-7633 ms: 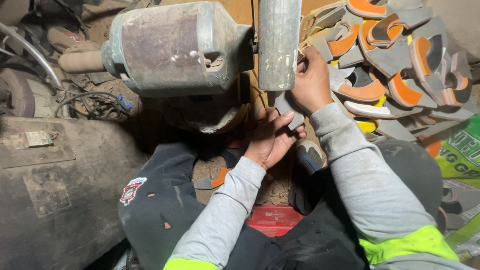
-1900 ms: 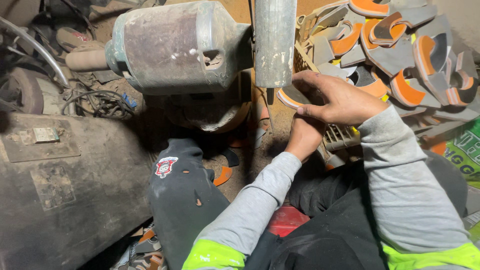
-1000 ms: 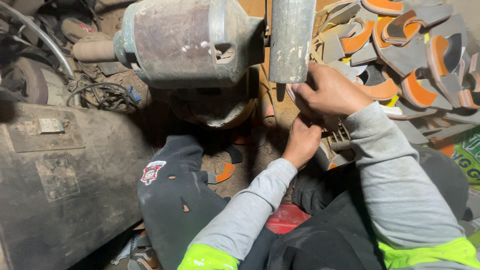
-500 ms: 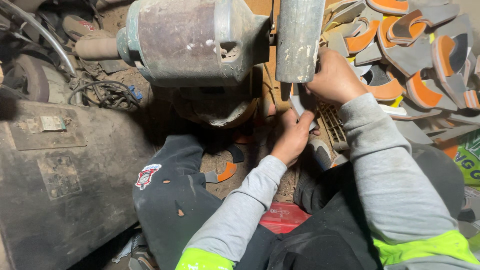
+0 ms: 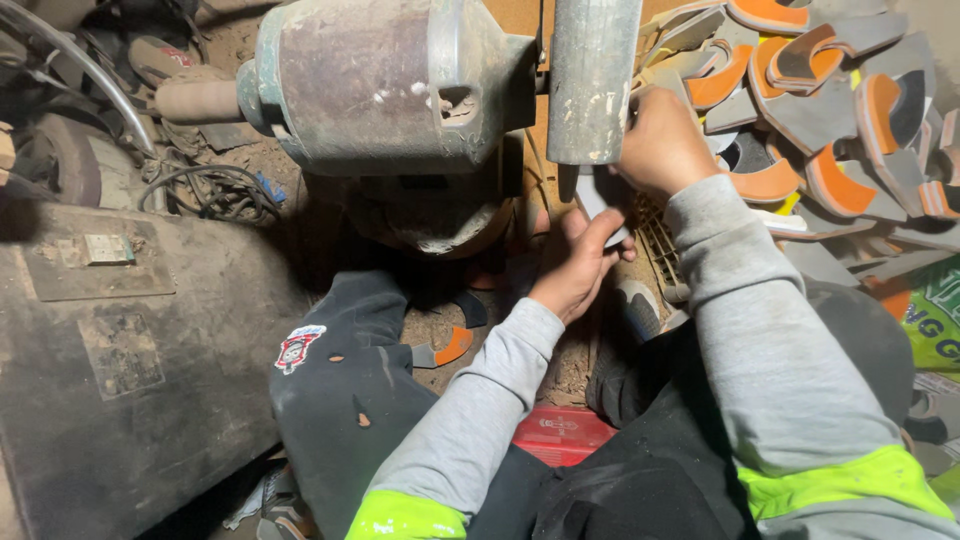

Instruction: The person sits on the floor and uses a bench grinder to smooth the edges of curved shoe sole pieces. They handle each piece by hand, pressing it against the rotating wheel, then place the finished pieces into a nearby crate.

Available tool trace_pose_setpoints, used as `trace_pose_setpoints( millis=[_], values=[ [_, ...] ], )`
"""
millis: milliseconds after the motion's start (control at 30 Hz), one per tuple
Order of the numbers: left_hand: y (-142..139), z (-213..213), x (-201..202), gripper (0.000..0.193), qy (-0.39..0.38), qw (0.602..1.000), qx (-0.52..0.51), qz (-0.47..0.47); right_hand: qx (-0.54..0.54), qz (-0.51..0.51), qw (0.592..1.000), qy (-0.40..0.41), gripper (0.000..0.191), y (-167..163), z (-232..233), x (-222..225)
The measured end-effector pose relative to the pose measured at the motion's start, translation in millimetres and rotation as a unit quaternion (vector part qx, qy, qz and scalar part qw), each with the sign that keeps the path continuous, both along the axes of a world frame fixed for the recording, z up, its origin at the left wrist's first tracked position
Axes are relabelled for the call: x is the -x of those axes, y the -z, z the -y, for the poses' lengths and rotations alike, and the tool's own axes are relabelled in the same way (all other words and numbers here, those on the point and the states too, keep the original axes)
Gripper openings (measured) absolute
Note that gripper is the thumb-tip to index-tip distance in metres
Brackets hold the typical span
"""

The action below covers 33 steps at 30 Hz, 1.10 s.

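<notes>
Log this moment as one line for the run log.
left hand: under grey piece | right hand: gripping its top | piece: against grinding wheel | nearby: pile of orange-and-grey pieces

Dirt floor (image 5: 575,365) (sole pieces (image 5: 800,110) heaped)

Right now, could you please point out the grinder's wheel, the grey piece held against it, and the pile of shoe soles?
Grinding wheel (image 5: 592,80): head view, its grey face.
Grey piece (image 5: 598,195): head view, flat middle.
Pile of shoe soles (image 5: 830,110): head view, a grey-and-orange sole.

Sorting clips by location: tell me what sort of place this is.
Probably a small shoe-sole workshop: a motor driving a grinding drum, a heap of grey-and-orange soles, dusty floor.
</notes>
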<state>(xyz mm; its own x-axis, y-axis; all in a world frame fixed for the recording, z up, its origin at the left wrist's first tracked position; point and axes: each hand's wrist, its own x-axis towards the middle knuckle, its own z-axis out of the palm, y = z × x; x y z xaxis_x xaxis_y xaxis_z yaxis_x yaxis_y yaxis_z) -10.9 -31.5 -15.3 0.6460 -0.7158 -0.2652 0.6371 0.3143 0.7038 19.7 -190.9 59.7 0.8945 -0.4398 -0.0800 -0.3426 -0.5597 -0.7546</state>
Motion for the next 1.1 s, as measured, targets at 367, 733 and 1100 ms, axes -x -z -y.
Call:
trace_pose_setpoints(
  millis=[367,733,1100],
  values=[
    [9.0,-17.7,89.7,0.023,0.048,0.994,-0.085,0.047,-0.147,-0.046,0.975,-0.162,0.043,-38.3,9.0,53.8],
    [-27.3,-37.9,22.6,0.023,0.162,0.981,0.076,-0.073,-0.223,0.02,0.969,-0.1,0.035,-7.2,-1.8,49.0],
    [-27.0,-26.1,0.9,0.022,0.085,0.988,0.098,-0.083,-0.086,0.161,0.983,0.007,0.022,33.1,-9.6,18.0]
  ],
)
